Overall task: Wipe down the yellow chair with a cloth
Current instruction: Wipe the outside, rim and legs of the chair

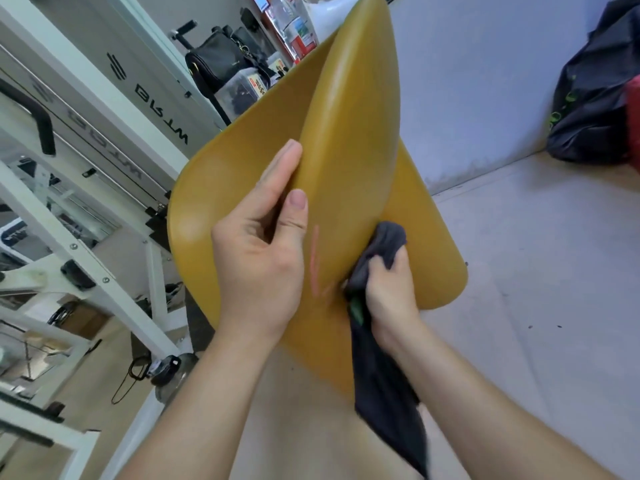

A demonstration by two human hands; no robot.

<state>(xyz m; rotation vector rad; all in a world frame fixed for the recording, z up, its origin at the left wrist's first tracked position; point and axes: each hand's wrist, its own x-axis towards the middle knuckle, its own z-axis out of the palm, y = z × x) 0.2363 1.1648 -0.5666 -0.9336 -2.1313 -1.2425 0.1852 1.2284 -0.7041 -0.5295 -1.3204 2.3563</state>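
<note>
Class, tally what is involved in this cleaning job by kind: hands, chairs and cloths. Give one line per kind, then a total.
Hands: 2, the left hand and the right hand
Yellow chair: 1
Dark cloth: 1
Total: 4

The yellow chair (346, 133) is a smooth, glossy mustard plastic shell, tipped up off the pale floor so its curved back faces us and the seat spreads behind it. A reddish streak (314, 261) runs down the back. The cloth (377, 268), dark grey and bunched, presses against the shell just beside that streak, its tail hanging loose below.
</note>
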